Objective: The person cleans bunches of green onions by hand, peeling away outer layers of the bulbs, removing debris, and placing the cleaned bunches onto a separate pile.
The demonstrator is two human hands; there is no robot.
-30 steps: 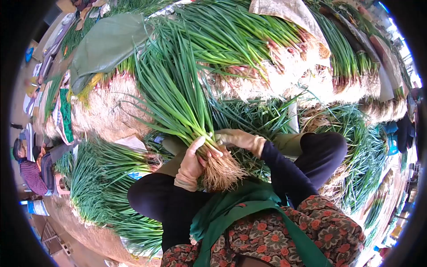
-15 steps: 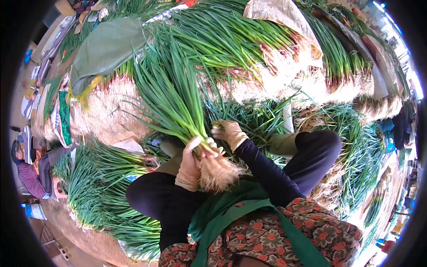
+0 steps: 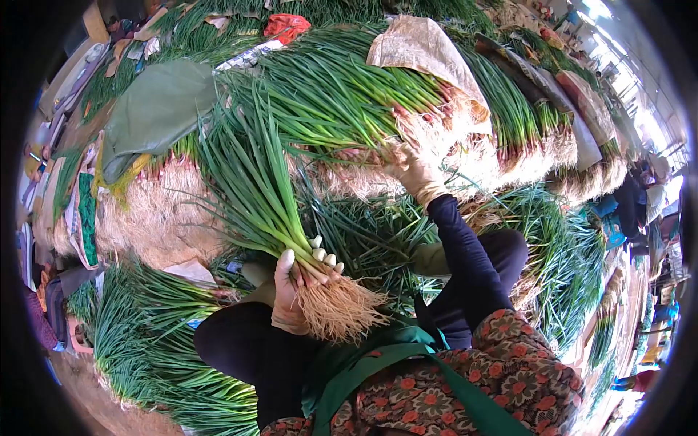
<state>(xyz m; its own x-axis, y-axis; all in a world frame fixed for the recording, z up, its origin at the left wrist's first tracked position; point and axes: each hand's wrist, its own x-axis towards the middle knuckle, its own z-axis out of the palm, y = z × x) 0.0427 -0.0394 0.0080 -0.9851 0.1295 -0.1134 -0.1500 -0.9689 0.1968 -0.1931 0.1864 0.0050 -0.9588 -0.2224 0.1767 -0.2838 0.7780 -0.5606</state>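
Fingers (image 3: pixel 314 256) of your left hand (image 3: pixel 291 291) are wrapped tight around a bunch of green onions (image 3: pixel 254 182), gripping just above the root tuft (image 3: pixel 338 309), which hangs pale and bushy over your lap. The leaves fan up and away from you to the left. Your grip looks sound: keep it at that neck, close to the roots, so the stalks stay level and none slide out.

Your right hand (image 3: pixel 414 171) is stretched forward to the stacked onions (image 3: pixel 342 94), its gloved fingers curled in among the root ends at the front of the pile; whether they have closed on any stalks, you cannot tell from this view. If you draw stalks from there, take them low, by the white part, and pull along their length rather than sideways, since the leaves would likely crease or snap.

Loose onions (image 3: pixel 371 232) lie between your knees and the stack, so mind that the bunch does not tangle with them. A tan sack (image 3: pixel 422 51) covers the top of the stack just beyond your right hand, and a green tarp (image 3: pixel 153 109) lies over more bundles to the left.
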